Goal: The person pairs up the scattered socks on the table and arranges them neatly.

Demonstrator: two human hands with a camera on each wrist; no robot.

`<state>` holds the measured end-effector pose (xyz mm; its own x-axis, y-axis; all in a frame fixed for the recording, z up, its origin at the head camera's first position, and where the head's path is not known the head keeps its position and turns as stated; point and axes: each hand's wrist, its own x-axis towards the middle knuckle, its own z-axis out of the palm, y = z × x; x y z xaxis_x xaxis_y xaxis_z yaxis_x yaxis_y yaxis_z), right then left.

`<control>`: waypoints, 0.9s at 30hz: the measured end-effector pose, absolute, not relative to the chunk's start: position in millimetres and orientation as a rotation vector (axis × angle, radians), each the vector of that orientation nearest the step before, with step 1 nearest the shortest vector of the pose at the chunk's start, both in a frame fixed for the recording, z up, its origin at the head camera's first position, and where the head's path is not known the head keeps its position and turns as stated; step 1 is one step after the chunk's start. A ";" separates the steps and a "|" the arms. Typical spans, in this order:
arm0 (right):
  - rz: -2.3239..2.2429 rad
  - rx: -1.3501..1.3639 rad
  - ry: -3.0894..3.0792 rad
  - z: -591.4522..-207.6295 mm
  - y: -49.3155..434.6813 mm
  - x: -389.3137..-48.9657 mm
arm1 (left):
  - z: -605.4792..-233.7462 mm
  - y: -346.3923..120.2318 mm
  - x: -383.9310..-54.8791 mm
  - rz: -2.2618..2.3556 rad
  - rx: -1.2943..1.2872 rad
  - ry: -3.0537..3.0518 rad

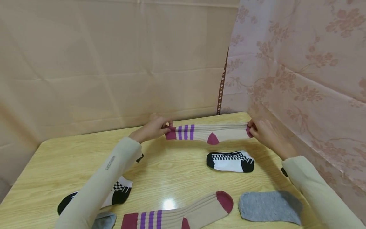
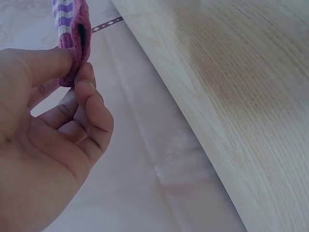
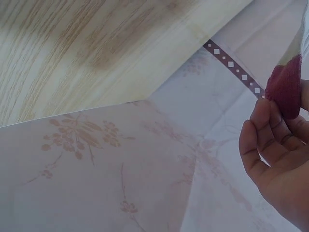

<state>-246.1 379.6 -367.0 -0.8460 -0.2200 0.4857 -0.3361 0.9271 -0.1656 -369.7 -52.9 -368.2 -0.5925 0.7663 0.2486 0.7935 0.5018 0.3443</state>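
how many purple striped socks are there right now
2: one striped sock held between left hand and right hand, the other sock on the table, partly cut off at the head view's bottom.

Your head view is warm and bright, with 1 white glare spot on the table at 6 o'clock and soft shadow below your right hand, near 3 o'clock. Your 2 wrist views look dimmer, cooler and hazier.

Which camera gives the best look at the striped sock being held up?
The head view: it shows the held sock from cuff to toe. The left wrist view shows only its cuff and some stripes; the right wrist view, mainly its toe.
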 end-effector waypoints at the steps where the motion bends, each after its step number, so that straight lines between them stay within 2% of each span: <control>1: 0.331 0.402 -2.610 -366.7 379.3 -244.7 | -368.3 -53.8 -368.9 -0.663 -1.391 -2.661; 27: 0.312 0.452 -2.572 -355.8 358.5 -222.6 | -363.3 -83.5 -351.0 -0.774 -1.460 -2.655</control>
<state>-222.6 358.5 -355.8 -0.8165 -0.2566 0.5171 -0.3728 0.9184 -0.1328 -351.0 -83.5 -363.3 -0.5641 0.7889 0.2438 0.7963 0.4415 0.4135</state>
